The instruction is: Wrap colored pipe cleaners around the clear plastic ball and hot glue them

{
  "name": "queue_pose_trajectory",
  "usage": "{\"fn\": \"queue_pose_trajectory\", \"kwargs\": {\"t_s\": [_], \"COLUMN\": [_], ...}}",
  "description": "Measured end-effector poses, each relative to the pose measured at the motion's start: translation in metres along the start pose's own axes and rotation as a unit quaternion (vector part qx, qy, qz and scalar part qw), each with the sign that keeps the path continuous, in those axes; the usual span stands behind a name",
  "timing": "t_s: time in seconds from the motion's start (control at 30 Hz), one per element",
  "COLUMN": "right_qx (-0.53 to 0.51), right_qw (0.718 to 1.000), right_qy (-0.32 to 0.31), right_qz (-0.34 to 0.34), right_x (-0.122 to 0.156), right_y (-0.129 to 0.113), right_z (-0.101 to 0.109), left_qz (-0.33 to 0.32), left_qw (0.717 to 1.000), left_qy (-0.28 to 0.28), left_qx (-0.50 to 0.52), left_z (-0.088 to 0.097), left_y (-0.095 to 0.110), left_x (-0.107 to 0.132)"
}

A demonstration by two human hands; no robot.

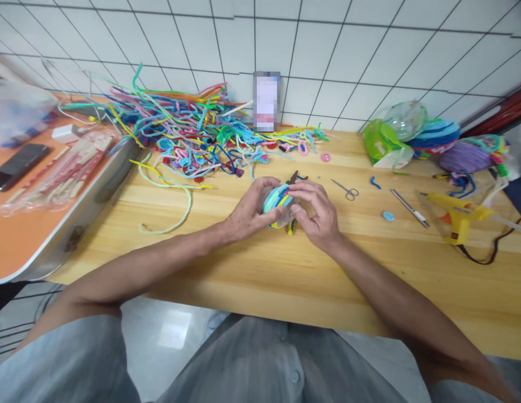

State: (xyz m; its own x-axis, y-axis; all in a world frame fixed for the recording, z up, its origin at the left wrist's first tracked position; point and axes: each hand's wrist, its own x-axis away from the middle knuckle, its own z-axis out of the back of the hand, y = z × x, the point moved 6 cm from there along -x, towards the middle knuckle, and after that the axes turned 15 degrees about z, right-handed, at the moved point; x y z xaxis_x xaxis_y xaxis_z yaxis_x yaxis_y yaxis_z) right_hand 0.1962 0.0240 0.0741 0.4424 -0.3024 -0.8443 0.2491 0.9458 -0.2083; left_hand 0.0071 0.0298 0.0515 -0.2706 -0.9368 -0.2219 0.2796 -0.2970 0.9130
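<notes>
Blue-striped bundle [272, 199], squarely between the fingers: left hand [247, 215] clamped around it, right hand [321, 219] pinching its other edge! Best keep the left grip steady, right pressure light, minding the dark tool [293, 177] just beyond the fingertips.

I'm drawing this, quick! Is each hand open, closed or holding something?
Left hand: holding the blue-and-yellow pipe-cleaner craft.
Right hand: curled, touching the same craft; can't tell if it grips.
</notes>
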Motion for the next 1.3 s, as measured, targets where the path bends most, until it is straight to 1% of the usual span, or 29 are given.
{"fn": "queue_pose_trajectory", "kwargs": {"t_s": [0.1, 0.17, 0.3, 0.53, 0.63, 0.77, 0.87, 0.93, 1.07, 1.13, 1.3], "right_qx": [0.007, 0.004, 0.001, 0.019, 0.025, 0.032, 0.037, 0.036, 0.040, 0.039, 0.017], "right_qw": [0.999, 0.997, 0.998, 0.998, 0.998, 0.998, 0.998, 0.998, 0.999, 0.999, 1.000], "right_qy": [0.008, 0.007, 0.013, 0.019, 0.018, 0.002, -0.005, -0.008, -0.006, -0.004, 0.005], "right_qz": [-0.051, -0.071, -0.066, -0.055, -0.053, -0.054, -0.053, -0.048, -0.030, -0.027, -0.007], "right_x": [0.000, 0.000, -0.004, -0.008, -0.008, -0.008, -0.010, -0.011, -0.013, -0.013, -0.013], "right_y": [0.009, 0.012, 0.008, 0.001, 0.000, 0.000, -0.002, -0.004, -0.006, -0.005, -0.005], "right_z": [0.003, 0.003, 0.004, 0.005, 0.005, 0.005, 0.006, 0.005, 0.005, 0.004, -0.001], "left_qz": [-0.058, -0.079, -0.091, -0.060, -0.049, -0.023, -0.020, -0.031, -0.105, -0.126, -0.120], "left_qw": [0.998, 0.996, 0.995, 0.997, 0.997, 0.996, 0.994, 0.994, 0.991, 0.987, 0.988], "left_qy": [-0.002, -0.001, -0.002, -0.042, -0.056, -0.085, -0.099, -0.085, -0.013, 0.011, 0.015], "left_qx": [-0.032, -0.048, -0.045, -0.008, -0.017, -0.030, -0.047, -0.062, -0.085, -0.098, -0.100], "left_z": [-0.004, -0.006, -0.007, -0.005, -0.001, 0.006, 0.008, 0.008, 0.009, 0.008, 0.006], "left_y": [-0.002, -0.004, -0.003, 0.000, 0.004, 0.009, 0.011, 0.011, 0.013, 0.011, 0.005], "left_x": [0.000, 0.002, 0.007, 0.007, 0.004, 0.000, -0.002, -0.002, -0.002, -0.002, -0.004]}}
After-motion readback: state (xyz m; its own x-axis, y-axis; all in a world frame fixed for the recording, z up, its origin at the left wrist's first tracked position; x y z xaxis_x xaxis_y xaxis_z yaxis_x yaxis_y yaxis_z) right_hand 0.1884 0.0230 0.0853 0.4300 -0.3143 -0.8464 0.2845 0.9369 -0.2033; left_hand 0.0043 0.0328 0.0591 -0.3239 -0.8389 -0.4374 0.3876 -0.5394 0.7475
